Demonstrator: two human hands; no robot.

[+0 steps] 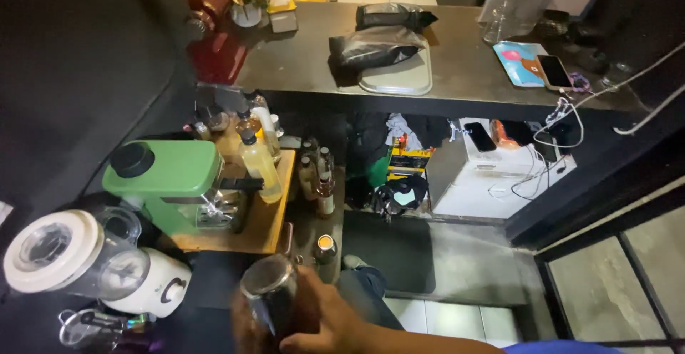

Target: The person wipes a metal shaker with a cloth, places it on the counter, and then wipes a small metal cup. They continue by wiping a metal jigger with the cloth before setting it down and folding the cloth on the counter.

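A long dark desk (464, 61) runs across the far side, carrying black bags (374, 47) on a tray (407, 79) and a phone (554, 72) at the right. Left of centre a green machine (171, 179) sits on a wooden board (267, 218), bottles (260, 161) just behind it. A white blender (85, 261) stands at the near left. At the near edge, the right hand (321, 322) wraps its grip around a blurred metal cup (271, 290). The left hand is out of sight.

Blurred hand (314, 318) around metal cup (271, 293); forearm cut off by bottom edge.
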